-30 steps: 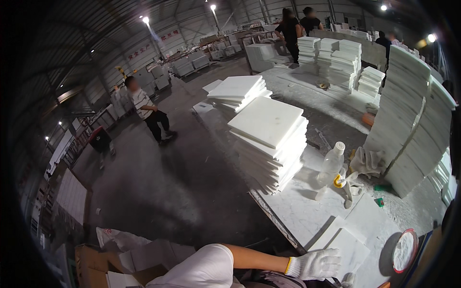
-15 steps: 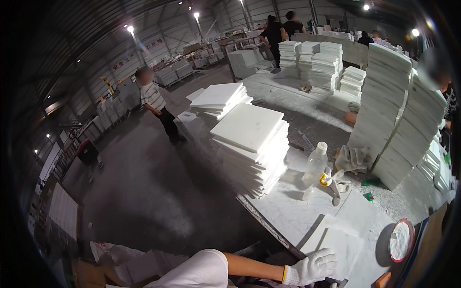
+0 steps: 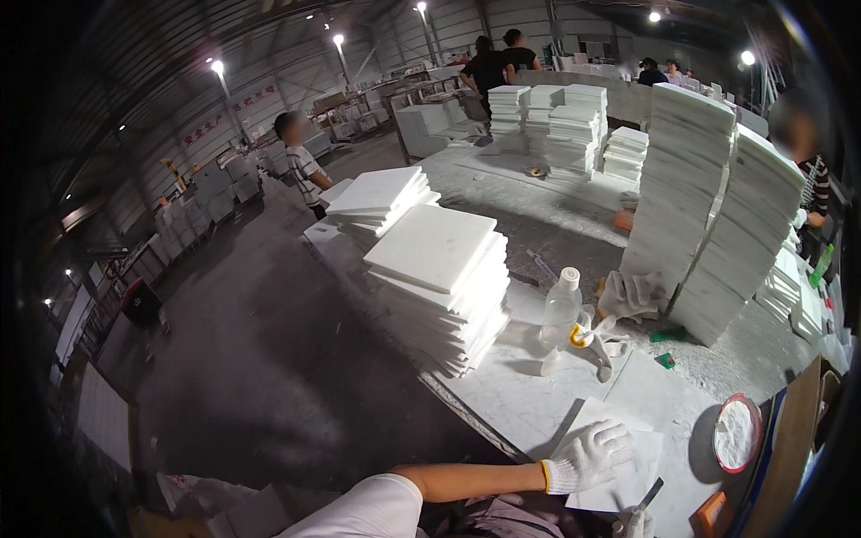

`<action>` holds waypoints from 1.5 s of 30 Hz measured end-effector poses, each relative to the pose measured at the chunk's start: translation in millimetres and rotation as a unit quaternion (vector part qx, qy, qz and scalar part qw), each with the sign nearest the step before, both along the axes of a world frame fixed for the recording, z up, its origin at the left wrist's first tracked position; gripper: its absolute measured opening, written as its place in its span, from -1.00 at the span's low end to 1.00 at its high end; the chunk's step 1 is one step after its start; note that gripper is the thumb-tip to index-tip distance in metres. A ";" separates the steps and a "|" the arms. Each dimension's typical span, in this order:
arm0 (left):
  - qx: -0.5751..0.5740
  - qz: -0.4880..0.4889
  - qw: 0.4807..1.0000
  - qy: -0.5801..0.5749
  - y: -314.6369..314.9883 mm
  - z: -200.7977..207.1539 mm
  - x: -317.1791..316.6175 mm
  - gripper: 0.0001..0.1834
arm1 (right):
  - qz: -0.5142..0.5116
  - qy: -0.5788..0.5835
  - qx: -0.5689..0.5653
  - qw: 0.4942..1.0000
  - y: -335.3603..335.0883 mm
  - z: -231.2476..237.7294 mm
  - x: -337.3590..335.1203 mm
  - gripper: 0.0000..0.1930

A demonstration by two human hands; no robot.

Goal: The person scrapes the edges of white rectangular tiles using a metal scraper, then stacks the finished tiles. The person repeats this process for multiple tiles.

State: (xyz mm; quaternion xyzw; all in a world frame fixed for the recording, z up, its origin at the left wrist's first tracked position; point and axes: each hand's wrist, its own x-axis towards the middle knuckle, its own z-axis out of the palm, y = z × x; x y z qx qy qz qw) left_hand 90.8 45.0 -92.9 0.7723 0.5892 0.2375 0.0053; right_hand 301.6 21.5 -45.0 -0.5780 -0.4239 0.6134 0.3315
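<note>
My left hand (image 3: 592,457), in a white knitted glove with a yellow cuff edge, lies flat with fingers stretched out on a thin white stone tile (image 3: 647,459). Another white tile (image 3: 588,414) shows from beneath that one, its far corner past my fingertips. At the lower edge, my right hand (image 3: 640,524) is partly cut off; it is gloved too and closed round a dark, narrow flat-bladed tool (image 3: 653,492). The tool's tip points up beside the tile's right edge. Its exact kind is not clear.
Beyond stand a tall tile stack (image 3: 435,247), a clear bottle (image 3: 561,309), crumpled gloves (image 3: 630,296) and high slab stacks (image 3: 677,179). To the right are a red-rimmed bowl (image 3: 759,439) of white powder, an orange block (image 3: 711,513) and cardboard (image 3: 801,421). Several people stand farther off.
My left hand has moved farther onto the tile. My right hand with the dark tool has come into view. The view has shifted, and the person at left now stands partly behind the tiles.
</note>
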 end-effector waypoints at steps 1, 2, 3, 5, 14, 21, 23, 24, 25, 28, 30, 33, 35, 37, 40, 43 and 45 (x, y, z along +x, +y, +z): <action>0.010 0.005 1.000 -0.002 3.8 -3.1 0.3 -0.46 | 0.007 0.010 0.013 1.000 0.2 -0.2 -2.1 -0.63; 0.015 0.004 1.000 -0.010 6.4 -5.3 0.5 -0.45 | 0.014 -0.026 0.019 0.999 -0.4 2.0 -2.7 -0.63; 0.020 0.004 1.000 -0.018 9.4 -6.7 0.4 -0.43 | 0.021 -0.062 0.025 0.998 -0.8 5.9 -5.1 -0.64; 0.030 0.003 0.999 -0.032 15.3 -4.9 -0.3 -0.40 | 0.032 -0.099 0.078 0.992 0.3 -1.8 -5.5 -0.65; -0.089 0.031 0.995 -0.013 39.2 14.0 -4.4 -0.09 | -0.020 -0.187 0.130 0.974 12.7 -18.8 -3.8 -0.69; -0.233 0.014 0.955 -0.184 75.1 49.8 -21.9 -0.14 | 0.003 -0.243 0.139 0.960 24.1 0.4 -5.6 -0.62; -0.317 -0.024 0.901 -0.294 83.8 50.0 -35.9 -0.21 | -0.014 -0.214 0.104 0.971 25.9 6.6 -10.2 -0.69; -0.359 -0.043 0.866 -0.346 88.4 52.8 -43.5 -0.24 | 0.000 -0.232 0.075 0.970 27.3 8.0 -9.5 -0.72; -0.385 -0.054 0.863 -0.323 93.1 56.4 -50.7 -0.25 | -0.001 -0.209 0.092 0.974 26.5 -0.2 -7.3 -0.74; -0.418 -0.073 0.855 -0.298 101.2 59.8 -59.9 -0.26 | 0.004 -0.226 0.068 0.972 31.6 17.4 -14.7 -0.76; -0.386 -0.070 0.853 -0.345 96.6 54.7 -56.0 -0.24 | 0.014 -0.225 0.102 0.969 33.9 6.9 -4.9 -0.71; -0.360 -0.057 0.848 -0.386 95.4 50.9 -43.3 -0.31 | -0.028 -0.156 0.220 0.963 36.1 4.4 7.6 -0.82; -0.323 -0.071 0.821 -0.465 90.3 41.4 -33.2 -0.40 | -0.081 -0.101 0.280 0.951 39.9 16.5 8.5 -0.85; -0.215 -0.095 0.882 -0.407 84.8 10.5 -36.4 -0.57 | -0.084 -0.079 0.285 0.952 45.9 21.6 16.6 -0.85; -0.288 -0.043 0.849 -0.442 97.7 48.7 5.2 -0.75 | -0.072 -0.087 0.321 0.940 56.4 11.4 43.6 -0.83; -0.341 -0.045 0.798 -0.495 107.0 58.7 25.2 -0.77 | -0.160 0.050 0.236 0.957 55.9 8.8 60.9 -0.84; -0.313 -0.070 0.817 -0.479 109.3 49.0 30.1 -0.75 | -0.205 0.059 0.230 0.949 56.1 5.1 80.6 -0.81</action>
